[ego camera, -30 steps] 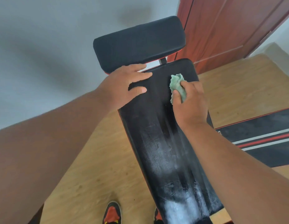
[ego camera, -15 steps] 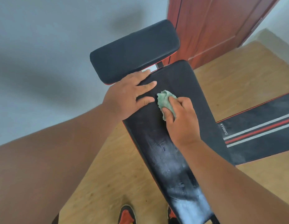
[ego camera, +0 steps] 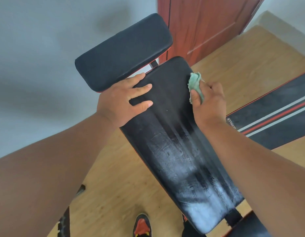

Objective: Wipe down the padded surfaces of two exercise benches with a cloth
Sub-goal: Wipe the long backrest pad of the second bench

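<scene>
A long black padded bench back point(ego camera: 174, 151) slopes away from me, dusty and streaked grey in its lower half. Above it sits a separate black head pad point(ego camera: 124, 52). My left hand point(ego camera: 124, 100) lies flat on the upper left of the long pad, fingers spread. My right hand point(ego camera: 208, 101) grips a crumpled green cloth point(ego camera: 196, 86) and presses it on the pad's upper right edge. A second black pad point(ego camera: 276, 115) with white and red stripes lies at the right.
Wooden floor point(ego camera: 114, 185) lies below the bench. A grey wall point(ego camera: 37, 57) stands to the left and a red-brown door point(ego camera: 208, 23) behind the bench. My red and black shoes point(ego camera: 141, 226) show at the bottom, with a dark frame part point(ego camera: 64, 224) at bottom left.
My right hand swept the cloth from the pad's right side to the middle, then back to the upper right edge. My left hand stayed flat on the upper left.
</scene>
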